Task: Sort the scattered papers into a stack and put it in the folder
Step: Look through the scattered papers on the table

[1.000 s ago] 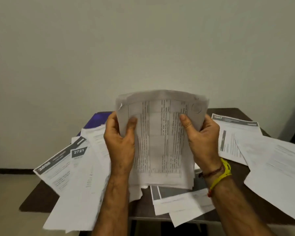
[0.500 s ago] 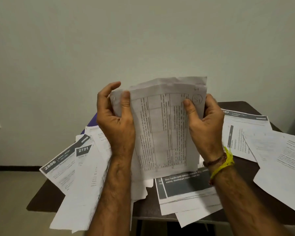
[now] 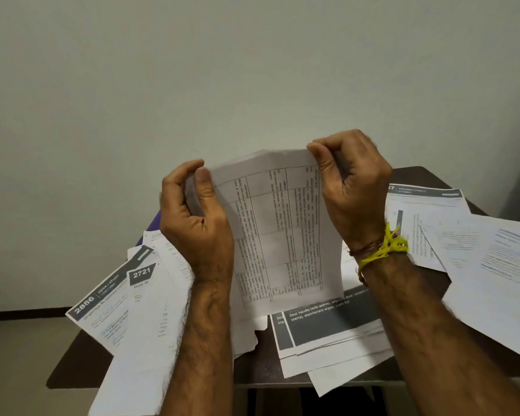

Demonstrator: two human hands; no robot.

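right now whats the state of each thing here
held papers: upright, lifted off the table
left hand: grips their left edge
right hand: pinches their top right corner
loose papers: scattered flat, some overhanging the table
purple folder: mostly hidden under sheets

Both hands hold a stack of papers (image 3: 276,235) up. The left hand (image 3: 197,217) grips one side, the right hand (image 3: 353,187) pinches the top corner. More papers (image 3: 327,331) lie on the dark table (image 3: 261,367).
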